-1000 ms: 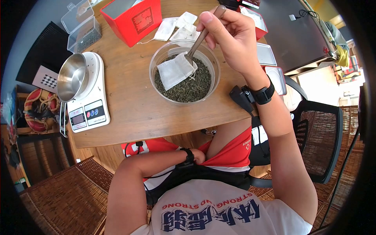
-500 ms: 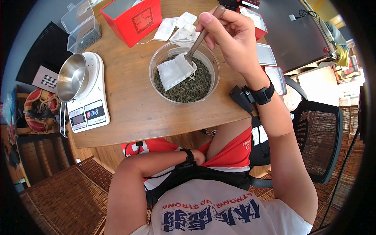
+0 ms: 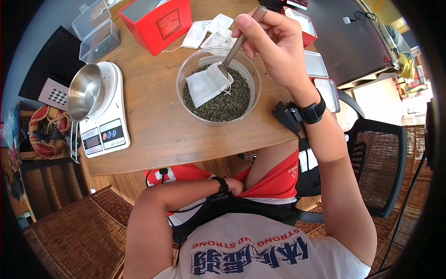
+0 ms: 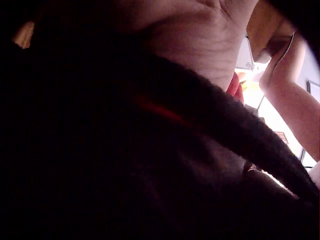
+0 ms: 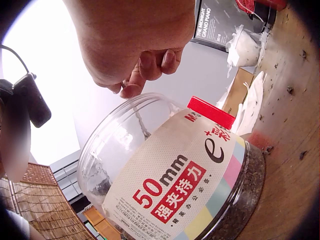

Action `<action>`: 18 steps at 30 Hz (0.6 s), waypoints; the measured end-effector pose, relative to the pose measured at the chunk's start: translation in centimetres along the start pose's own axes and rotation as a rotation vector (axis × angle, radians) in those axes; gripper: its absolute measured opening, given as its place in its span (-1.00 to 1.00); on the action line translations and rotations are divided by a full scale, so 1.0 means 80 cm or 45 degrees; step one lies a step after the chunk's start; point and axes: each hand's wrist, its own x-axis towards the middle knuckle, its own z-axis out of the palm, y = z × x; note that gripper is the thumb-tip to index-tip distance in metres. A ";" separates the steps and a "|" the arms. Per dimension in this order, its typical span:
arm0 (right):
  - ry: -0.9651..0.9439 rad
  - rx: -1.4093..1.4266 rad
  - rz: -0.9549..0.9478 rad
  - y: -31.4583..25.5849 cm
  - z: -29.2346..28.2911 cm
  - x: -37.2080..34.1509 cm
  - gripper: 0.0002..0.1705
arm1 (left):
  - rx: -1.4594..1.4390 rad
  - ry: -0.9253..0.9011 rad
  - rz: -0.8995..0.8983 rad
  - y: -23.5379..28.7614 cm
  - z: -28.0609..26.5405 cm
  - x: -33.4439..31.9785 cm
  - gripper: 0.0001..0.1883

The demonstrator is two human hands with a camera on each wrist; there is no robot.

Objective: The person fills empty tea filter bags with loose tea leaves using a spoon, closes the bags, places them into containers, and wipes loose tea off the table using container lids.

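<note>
A metal spoon [image 3: 234, 51] slants down from my right hand [image 3: 278, 49], its handle pinched between thumb and fingers. The spoon's lower end meets the upper edge of a white tea bag [image 3: 206, 87] with a thin string. That bag lies over dried tea leaves [image 3: 227, 104] in a round clear plastic tub [image 3: 180, 100]. The right wrist view shows the tub's printed label [image 5: 170, 180], with my right hand [image 5: 137, 42] over the rim. In my lap, against the red shorts, rests my left hand [image 3: 235, 187]; its fingers are hidden. The left wrist view is mostly dark.
To the tub's left is a white kitchen scale [image 3: 120, 102] bearing a steel pan [image 3: 85, 93]. Behind stand a red box [image 3: 160, 25], more white bags [image 3: 196, 35] and a clear lidded box [image 3: 100, 44]. At the right are red-rimmed tins [image 3: 327, 95]. Tea crumbs dot the table.
Almost nothing differs; the left forearm has shifted very slightly. The right hand, spoon and tea bag stay where they were.
</note>
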 end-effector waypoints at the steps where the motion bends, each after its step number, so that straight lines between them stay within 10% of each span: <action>1: 0.001 0.000 0.002 0.000 0.000 0.000 -0.69 | 0.071 -0.044 -0.202 0.045 -0.022 -0.003 -0.64; 11: 0.018 0.002 0.004 0.001 0.000 0.000 -0.70 | 0.313 0.094 -0.501 0.203 -0.099 -0.092 -0.68; 18: 0.004 0.006 0.012 0.001 0.001 0.000 -0.68 | 0.035 0.155 -0.280 0.102 -0.052 -0.046 -0.57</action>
